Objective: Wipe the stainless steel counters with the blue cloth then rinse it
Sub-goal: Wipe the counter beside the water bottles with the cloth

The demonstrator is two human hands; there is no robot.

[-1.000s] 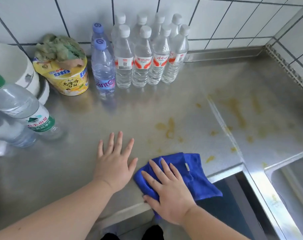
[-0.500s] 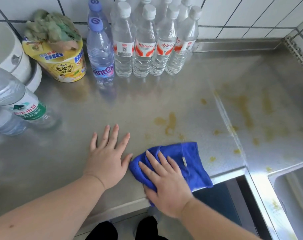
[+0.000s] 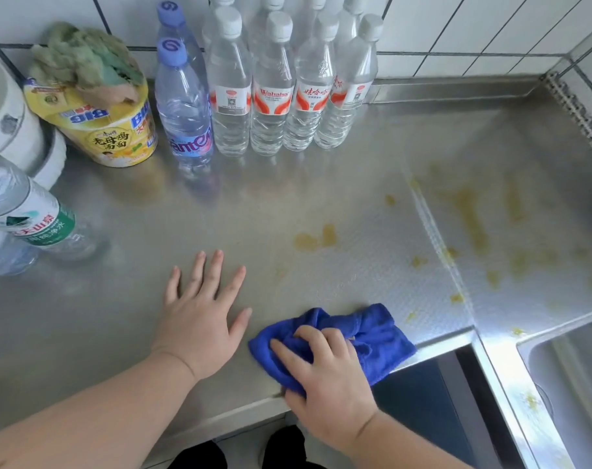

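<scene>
The blue cloth (image 3: 375, 336) lies bunched at the front edge of the stainless steel counter (image 3: 260, 211). My right hand (image 3: 325, 377) lies on its left part, fingers curled into the fabric and gripping it. My left hand (image 3: 199, 316) rests flat on the bare steel just left of the cloth, fingers spread. Yellow-brown stains (image 3: 316, 238) mark the counter beyond the cloth, and more stains (image 3: 473, 225) spread over the right section. The sink (image 3: 571, 384) shows at the lower right.
Several clear water bottles (image 3: 274, 93) stand along the tiled back wall. A yellow noodle tub (image 3: 108, 130) topped with a green rag sits at the back left beside a white appliance (image 3: 7, 120). Large bottles (image 3: 27, 214) stand at the left edge.
My right hand has curled its fingers into the cloth and dragged it back toward the front edge, bunching it. The left hand stayed flat in place.
</scene>
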